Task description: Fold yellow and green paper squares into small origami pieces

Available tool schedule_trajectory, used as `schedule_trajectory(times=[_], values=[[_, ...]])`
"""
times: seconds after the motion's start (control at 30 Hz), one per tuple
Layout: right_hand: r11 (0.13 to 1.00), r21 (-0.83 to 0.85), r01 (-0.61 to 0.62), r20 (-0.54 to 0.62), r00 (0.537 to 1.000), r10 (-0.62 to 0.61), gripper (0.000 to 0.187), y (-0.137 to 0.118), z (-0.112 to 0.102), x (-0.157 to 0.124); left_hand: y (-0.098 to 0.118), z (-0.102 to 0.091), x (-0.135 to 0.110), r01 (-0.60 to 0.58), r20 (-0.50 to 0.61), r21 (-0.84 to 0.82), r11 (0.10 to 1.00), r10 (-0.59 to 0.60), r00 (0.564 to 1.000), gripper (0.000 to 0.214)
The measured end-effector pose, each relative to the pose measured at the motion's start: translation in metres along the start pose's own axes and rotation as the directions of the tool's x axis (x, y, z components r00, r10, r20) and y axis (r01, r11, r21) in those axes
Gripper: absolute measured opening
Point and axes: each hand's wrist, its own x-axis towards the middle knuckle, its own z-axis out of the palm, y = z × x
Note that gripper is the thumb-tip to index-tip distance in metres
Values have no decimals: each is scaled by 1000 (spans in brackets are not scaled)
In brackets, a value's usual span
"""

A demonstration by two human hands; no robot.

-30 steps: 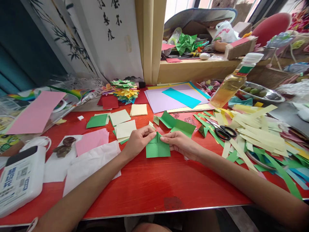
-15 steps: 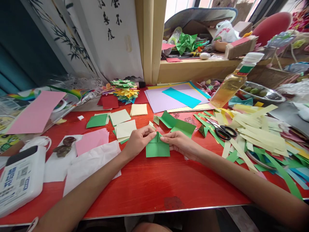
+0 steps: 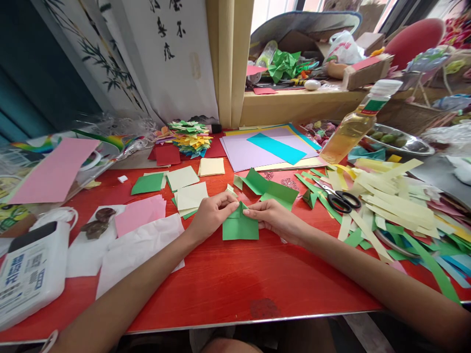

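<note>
A small sheet of green paper (image 3: 240, 228) with crease lines is held between my two hands, its top edge folded to a peak. My left hand (image 3: 215, 212) pinches the upper left of the sheet between thumb and fingers. On the upper right, my right hand (image 3: 270, 215) pinches the folded flap with thumb and forefinger. Just beyond the fingers lie creased green paper pieces (image 3: 280, 194) and a small folded cream piece (image 3: 231, 190). Left of my left hand sit stacked cream paper squares (image 3: 192, 197).
Black-handled scissors (image 3: 342, 201) lie at the right beside a heap of cream and green paper strips (image 3: 399, 203). A glass bottle (image 3: 349, 130) stands behind them. Pink paper squares (image 3: 142, 214) and a white tissue (image 3: 142, 250) are at the left, near a white plastic box (image 3: 35, 274).
Both hands stay in nearly the same place on the green paper. The folded peak at its top has shifted slightly between the fingers.
</note>
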Motion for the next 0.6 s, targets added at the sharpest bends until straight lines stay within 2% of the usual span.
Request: schedule_trajectory(times=[0.27, 0.43, 0.6], values=[[995, -104, -6, -79, 997, -2, 29, 0, 2, -1, 3, 0, -1, 6, 38, -32, 999, -4, 999, 21], [992, -127, 4, -68, 998, -13, 28, -2, 4, -2, 7, 1, 0, -3, 8, 4, 1000, 3, 1000, 29], [982, -191, 5, -68, 998, -19, 29, -1, 5, -3, 5, 1, 1, -38, 44, 56, 998, 36, 998, 28]])
